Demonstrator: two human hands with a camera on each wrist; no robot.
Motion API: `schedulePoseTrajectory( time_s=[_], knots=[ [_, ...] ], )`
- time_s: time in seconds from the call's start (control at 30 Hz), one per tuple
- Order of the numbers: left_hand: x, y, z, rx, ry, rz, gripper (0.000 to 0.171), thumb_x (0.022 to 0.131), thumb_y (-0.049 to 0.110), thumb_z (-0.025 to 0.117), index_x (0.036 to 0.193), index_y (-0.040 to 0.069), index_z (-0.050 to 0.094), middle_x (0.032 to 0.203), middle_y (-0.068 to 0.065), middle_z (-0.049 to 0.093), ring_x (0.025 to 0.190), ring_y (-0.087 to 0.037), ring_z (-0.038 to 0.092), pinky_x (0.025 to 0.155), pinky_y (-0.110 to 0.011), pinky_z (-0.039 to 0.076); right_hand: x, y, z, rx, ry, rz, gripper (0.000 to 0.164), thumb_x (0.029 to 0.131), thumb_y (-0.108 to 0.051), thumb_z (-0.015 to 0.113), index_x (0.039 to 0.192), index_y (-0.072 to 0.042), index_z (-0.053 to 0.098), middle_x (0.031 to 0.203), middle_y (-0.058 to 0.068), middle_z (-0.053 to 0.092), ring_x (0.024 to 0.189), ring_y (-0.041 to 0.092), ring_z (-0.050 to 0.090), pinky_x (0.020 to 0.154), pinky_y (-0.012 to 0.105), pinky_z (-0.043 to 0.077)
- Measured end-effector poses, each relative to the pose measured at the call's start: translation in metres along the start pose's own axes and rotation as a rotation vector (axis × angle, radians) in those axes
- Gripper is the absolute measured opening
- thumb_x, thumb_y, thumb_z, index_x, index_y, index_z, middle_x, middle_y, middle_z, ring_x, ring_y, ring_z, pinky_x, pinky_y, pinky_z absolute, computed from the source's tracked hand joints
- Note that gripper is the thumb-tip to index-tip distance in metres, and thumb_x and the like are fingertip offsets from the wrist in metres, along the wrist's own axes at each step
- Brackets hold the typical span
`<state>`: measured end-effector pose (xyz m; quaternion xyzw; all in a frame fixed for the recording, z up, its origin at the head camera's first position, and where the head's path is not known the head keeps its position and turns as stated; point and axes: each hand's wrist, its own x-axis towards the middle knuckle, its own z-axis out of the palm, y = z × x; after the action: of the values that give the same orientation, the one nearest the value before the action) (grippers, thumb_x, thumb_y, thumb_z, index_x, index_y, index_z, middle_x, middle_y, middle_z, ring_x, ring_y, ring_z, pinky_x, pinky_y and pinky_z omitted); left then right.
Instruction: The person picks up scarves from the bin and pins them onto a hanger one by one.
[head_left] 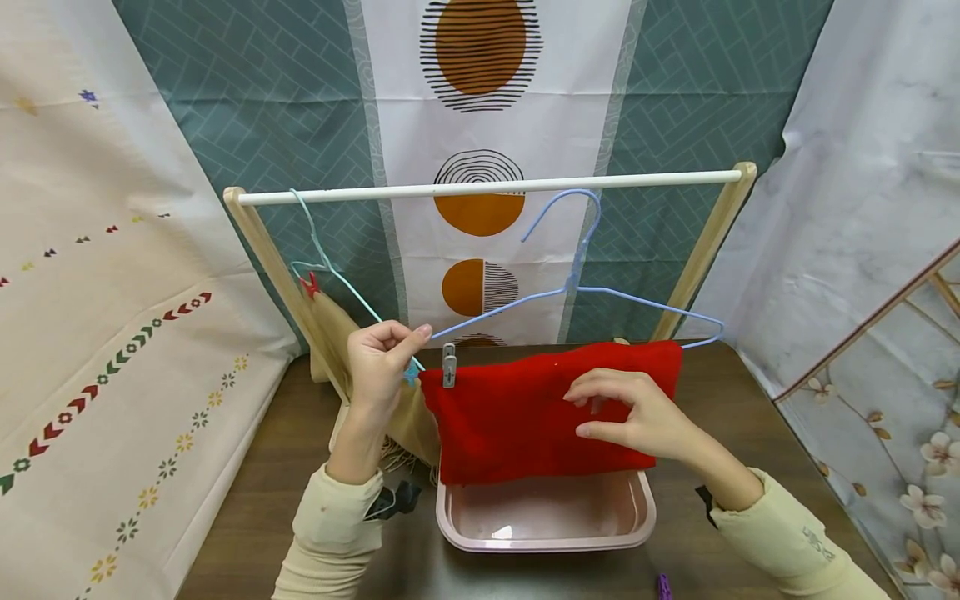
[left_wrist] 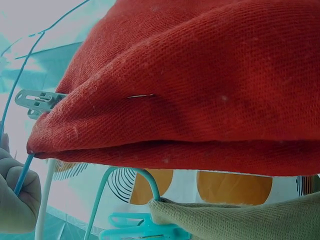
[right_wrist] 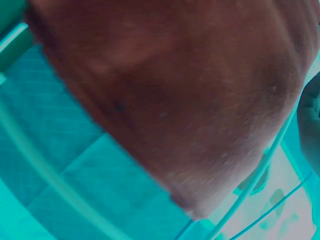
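Observation:
A blue clothes hanger [head_left: 495, 312] is held up in front of the rack, its hook below the rod and apart from it. My left hand [head_left: 378, 360] pinches its left end between thumb and fingers. Over the hanger's lower part drapes a folded red cloth [head_left: 517, 429]. One grey clothespin [head_left: 449, 367] grips the cloth's upper left corner; the left wrist view also has this clothespin [left_wrist: 40, 102] and the hand [left_wrist: 19, 192] on the blue wire. My right hand [head_left: 637, 414] is in front of the cloth's right half, thumb and fingers apart, with nothing between them.
A rack with a white rod [head_left: 480, 188] and wooden legs stands behind. At its left hangs a mint-green hanger [head_left: 318, 250] with a tan fringed cloth [head_left: 335, 337] and a red clothespin [head_left: 310, 285]. Below the red cloth sits a pink basin [head_left: 546, 545]; a purple clothespin [head_left: 664, 587] lies nearer.

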<state>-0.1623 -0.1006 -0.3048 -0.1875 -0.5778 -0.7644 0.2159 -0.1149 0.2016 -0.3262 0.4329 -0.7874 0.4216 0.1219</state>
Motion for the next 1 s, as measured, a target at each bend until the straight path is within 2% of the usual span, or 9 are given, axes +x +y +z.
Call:
schedulePoseTrajectory(
  time_s=[0.23, 0.37, 0.47, 0.67, 0.8, 1.0],
  knots=[
    [0.000, 0.002, -0.002, -0.009, 0.009, -0.003, 0.034, 0.074, -0.014, 0.061, 0.051, 0.011, 0.061, 0.040, 0.004, 0.036, 0.037, -0.008, 0.025, 0.037, -0.019, 0.022, -0.025, 0.006, -0.009, 0.016, -0.072, 0.026, 0.034, 0.068, 0.000, 0.076, 0.099, -0.007, 0.065, 0.097, 0.005, 0.063, 0.083, 0.012, 0.057, 0.069, 0.026, 0.048],
    [0.001, 0.002, -0.004, -0.018, 0.005, 0.009, 0.032, 0.074, -0.015, 0.060, 0.051, 0.007, 0.059, 0.040, 0.004, 0.036, 0.037, -0.010, 0.024, 0.036, -0.019, 0.021, -0.041, 0.009, -0.014, 0.013, -0.079, 0.079, 0.032, 0.069, -0.002, 0.076, 0.099, -0.008, 0.065, 0.097, 0.005, 0.063, 0.082, 0.012, 0.057, 0.058, 0.025, 0.048],
    [0.002, 0.002, -0.004, -0.022, 0.002, 0.016, 0.031, 0.074, -0.015, 0.060, 0.050, 0.006, 0.059, 0.040, 0.004, 0.036, 0.037, -0.010, 0.024, 0.036, -0.020, 0.020, -0.053, 0.014, -0.018, 0.009, -0.078, 0.099, 0.033, 0.069, -0.001, 0.076, 0.099, -0.010, 0.066, 0.096, 0.005, 0.063, 0.080, 0.013, 0.058, 0.056, 0.024, 0.047],
    [0.002, 0.002, -0.005, -0.026, 0.003, 0.022, 0.033, 0.074, -0.016, 0.060, 0.050, 0.008, 0.061, 0.040, 0.005, 0.037, 0.037, -0.008, 0.023, 0.037, -0.020, 0.020, -0.077, 0.028, -0.022, 0.002, -0.064, 0.056, 0.042, 0.064, 0.006, 0.077, 0.100, -0.012, 0.065, 0.096, 0.006, 0.063, 0.082, 0.014, 0.059, 0.063, 0.022, 0.047],
    [0.002, 0.004, -0.005, -0.020, 0.011, 0.021, 0.035, 0.074, -0.015, 0.060, 0.050, 0.010, 0.062, 0.040, 0.005, 0.039, 0.037, -0.008, 0.026, 0.037, -0.018, 0.023, -0.092, 0.036, -0.026, -0.007, -0.050, 0.070, 0.038, 0.063, 0.007, 0.077, 0.096, -0.009, 0.067, 0.096, 0.002, 0.063, 0.087, 0.013, 0.058, 0.069, 0.020, 0.047],
    [0.002, 0.006, -0.006, -0.024, 0.007, 0.026, 0.030, 0.074, -0.015, 0.060, 0.049, 0.000, 0.057, 0.040, 0.004, 0.037, 0.038, -0.008, 0.025, 0.037, -0.020, 0.020, -0.115, 0.051, -0.031, 0.036, -0.032, 0.136, 0.037, 0.065, 0.009, 0.075, 0.094, -0.012, 0.068, 0.091, 0.008, 0.065, 0.087, 0.010, 0.059, 0.070, 0.021, 0.048]
  ],
)
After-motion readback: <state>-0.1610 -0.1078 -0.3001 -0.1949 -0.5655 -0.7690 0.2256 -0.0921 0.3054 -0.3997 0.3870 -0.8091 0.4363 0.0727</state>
